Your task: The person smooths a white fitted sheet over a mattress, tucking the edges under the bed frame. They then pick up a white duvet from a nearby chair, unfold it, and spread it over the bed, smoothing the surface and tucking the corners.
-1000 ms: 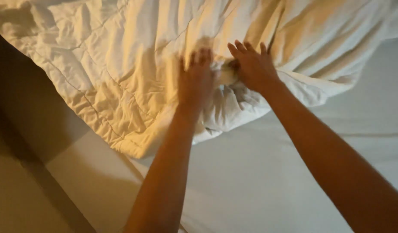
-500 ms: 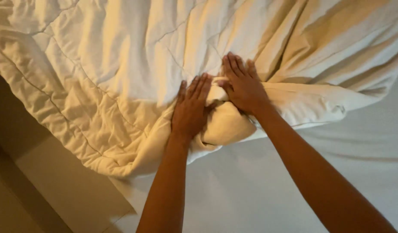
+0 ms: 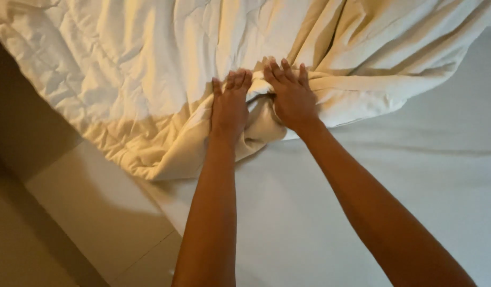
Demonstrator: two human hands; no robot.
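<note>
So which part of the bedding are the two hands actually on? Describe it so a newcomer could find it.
Start from the bed's flat white sheet, then go up to the cream quilted duvet covering its far side. At the duvet's near edge sits a bunched fold, pressed between the left hand and the right hand. Unlike the spread quilt around it, it is gathered into a thick lump.

Bedroom: quilt (image 3: 150,79) on mattress (image 3: 394,175)

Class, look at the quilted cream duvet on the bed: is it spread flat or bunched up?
Bunched up. The duvet gathers into deep folds under the left hand and right hand.
</note>
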